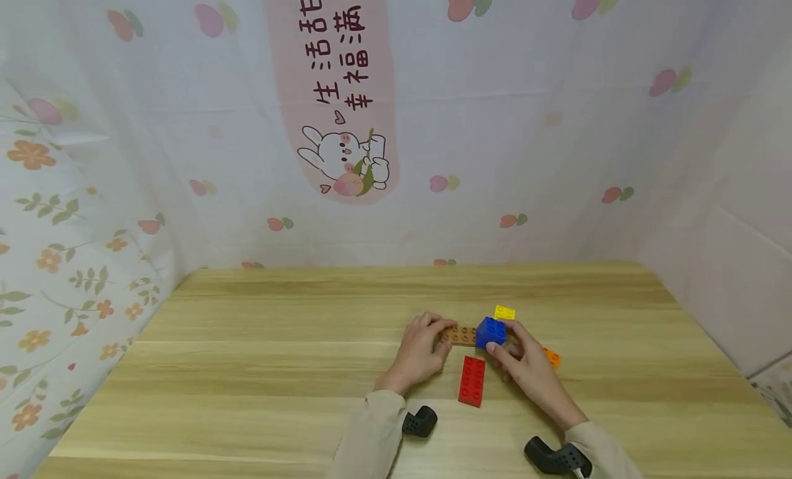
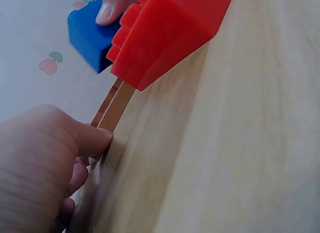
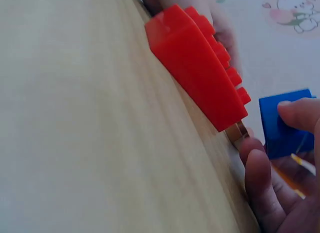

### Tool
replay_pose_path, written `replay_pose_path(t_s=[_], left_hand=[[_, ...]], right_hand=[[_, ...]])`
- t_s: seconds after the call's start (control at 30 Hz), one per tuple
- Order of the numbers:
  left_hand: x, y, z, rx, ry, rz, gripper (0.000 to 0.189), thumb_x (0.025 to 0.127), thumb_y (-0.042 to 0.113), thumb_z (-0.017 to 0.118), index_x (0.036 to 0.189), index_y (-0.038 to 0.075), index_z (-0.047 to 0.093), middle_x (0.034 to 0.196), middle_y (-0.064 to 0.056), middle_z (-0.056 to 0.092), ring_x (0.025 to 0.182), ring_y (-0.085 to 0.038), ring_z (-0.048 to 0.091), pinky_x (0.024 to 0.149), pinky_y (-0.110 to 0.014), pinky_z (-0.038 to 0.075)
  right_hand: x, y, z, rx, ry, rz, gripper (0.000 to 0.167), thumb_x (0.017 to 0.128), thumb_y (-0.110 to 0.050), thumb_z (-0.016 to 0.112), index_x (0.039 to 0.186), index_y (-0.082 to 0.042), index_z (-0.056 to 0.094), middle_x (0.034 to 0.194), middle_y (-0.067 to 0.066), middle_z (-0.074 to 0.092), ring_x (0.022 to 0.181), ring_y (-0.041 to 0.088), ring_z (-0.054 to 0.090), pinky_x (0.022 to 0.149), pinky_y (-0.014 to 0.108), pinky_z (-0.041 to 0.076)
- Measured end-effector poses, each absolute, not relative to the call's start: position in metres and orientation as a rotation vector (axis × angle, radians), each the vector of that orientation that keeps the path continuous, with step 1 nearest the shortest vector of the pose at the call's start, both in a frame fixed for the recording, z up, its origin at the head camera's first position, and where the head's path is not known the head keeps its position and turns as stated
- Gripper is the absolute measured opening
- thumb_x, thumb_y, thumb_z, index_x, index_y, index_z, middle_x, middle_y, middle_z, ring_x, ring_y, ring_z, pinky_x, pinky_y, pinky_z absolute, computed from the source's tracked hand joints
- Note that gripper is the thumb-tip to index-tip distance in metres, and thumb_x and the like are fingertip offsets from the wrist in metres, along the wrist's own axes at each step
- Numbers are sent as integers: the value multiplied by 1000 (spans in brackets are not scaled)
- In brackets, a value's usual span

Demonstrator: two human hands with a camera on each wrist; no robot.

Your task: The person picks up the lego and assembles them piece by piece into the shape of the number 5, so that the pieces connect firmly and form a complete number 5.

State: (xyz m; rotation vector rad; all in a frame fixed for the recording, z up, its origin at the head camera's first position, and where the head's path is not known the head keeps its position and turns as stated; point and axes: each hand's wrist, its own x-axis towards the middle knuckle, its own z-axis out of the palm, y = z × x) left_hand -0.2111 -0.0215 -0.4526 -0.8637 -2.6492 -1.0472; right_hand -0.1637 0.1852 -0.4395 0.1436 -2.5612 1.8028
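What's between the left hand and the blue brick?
Head view: a stretch of the brown studded plate. The left hand pinches its left end; the right hand holds the blue brick.

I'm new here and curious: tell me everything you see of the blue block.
The blue block is boxy and plastic-looking, with flat sides and round studs on one face. The right hand pinches it between thumb and fingers, studs roughly upward, near the brown studded plate; whether block and plate touch is unclear.
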Motion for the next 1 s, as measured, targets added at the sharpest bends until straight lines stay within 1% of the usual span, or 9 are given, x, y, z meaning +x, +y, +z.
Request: replay_pose_path(t_s=[0.07, 0.2, 0.3, 0.37, 0.43, 0.53, 0.67, 0.8, 1.0], left_hand=[[-211, -21, -453, -865, -2652, -1057, 33, 86, 10, 64, 119, 11, 63, 111, -1, 55, 102, -17, 48, 92, -35, 36], [-210, -19, -454, -860, -2653, -1060, 33, 86, 12, 63, 119, 12, 63, 111, 0, 55, 101, -16, 48, 91, -34, 36], [-209, -20, -455, -853, -2656, -1058, 34, 86, 13, 64, 119, 12, 63, 111, 0, 56, 101, -16, 48, 91, -33, 36], [-208, -21, -455, -848, -2658, -1059, 34, 85, 13, 64, 119, 12, 63, 111, 0, 56, 101, -16, 48, 91, -33, 36], [-209, -22, -455, -848, -2651, -1063, 34, 85, 12, 65, 119, 13, 63, 111, 0, 57, 101, -16, 48, 90, -33, 37], [-208, -22, -455, -834, -2646, -1085, 34, 84, 13, 66, 118, 13, 64, 112, 1, 58, 102, -16, 49, 91, -34, 37], [-206, -22, -455, -803, -2662, -1129, 33, 84, 14, 66, 117, 14, 64, 113, 2, 59, 105, -17, 50, 93, -35, 36], [-204, -22, -457, -783, -2669, -1155, 33, 84, 14, 67, 116, 15, 64, 113, 2, 59, 105, -16, 50, 93, -35, 36], [-207, -21, -457, -761, -2657, -1160, 33, 82, 14, 68, 115, 15, 65, 113, 2, 59, 100, -15, 50, 89, -33, 38]], right_hand=[[-168, 185, -442, 184, -2529, 1813, 51, 91, -24, 61, 133, -5, 39, 97, 18, 62, 61, 20, 59, 52, 31, 50], [-174, 183, -446, 216, -2514, 1781, 51, 89, -25, 64, 133, -9, 43, 76, 14, 63, 57, 19, 59, 51, 30, 50], [-176, 181, -448, 216, -2507, 1775, 53, 87, -23, 66, 133, -9, 44, 86, 15, 64, 53, 19, 58, 49, 29, 49], [-176, 180, -448, 202, -2486, 1802, 53, 86, -21, 68, 131, -8, 43, 103, 19, 62, 52, 20, 58, 49, 30, 49], [-176, 178, -447, 176, -2464, 1823, 54, 84, -20, 69, 129, -6, 41, 120, 22, 54, 52, 22, 58, 49, 30, 49], [-176, 175, -447, 139, -2445, 1825, 53, 83, -19, 71, 123, -5, 40, 122, 24, 53, 50, 22, 58, 48, 29, 48], [-176, 174, -448, 142, -2425, 1790, 49, 82, -17, 72, 120, -5, 43, 122, 23, 54, 47, 21, 57, 47, 29, 48], [-176, 174, -452, 174, -2408, 1757, 47, 82, -15, 72, 120, -7, 46, 120, 20, 56, 46, 20, 56, 45, 30, 48], [-179, 174, -453, 216, -2396, 1726, 48, 82, -17, 72, 122, -9, 48, 120, 20, 56, 45, 19, 56, 43, 30, 47]])
